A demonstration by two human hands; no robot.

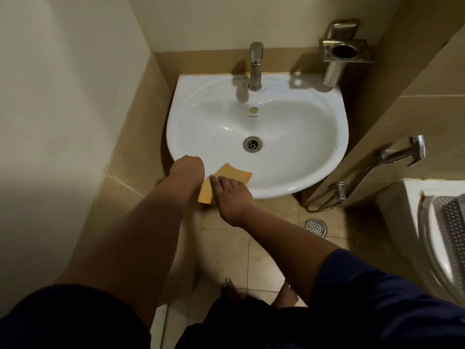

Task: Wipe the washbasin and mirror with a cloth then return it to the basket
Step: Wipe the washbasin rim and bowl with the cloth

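Note:
The white washbasin [297,152] hangs in the corner under a steel tap [256,66]. An orange cloth [236,173] lies draped over the basin's front rim, partly hanging over the edge. My right hand [230,195] presses on the cloth with straight, spread fingers. My left hand [187,168] sits at the front-left rim just left of the cloth, bent at the wrist with its fingers hidden. No mirror is in view.
A steel holder [344,50] is fixed to the wall at the back right. A spray hose [400,157] hangs on the right wall. A white fixture with a perforated grey part [448,235] stands at far right. A floor drain [315,226] lies below.

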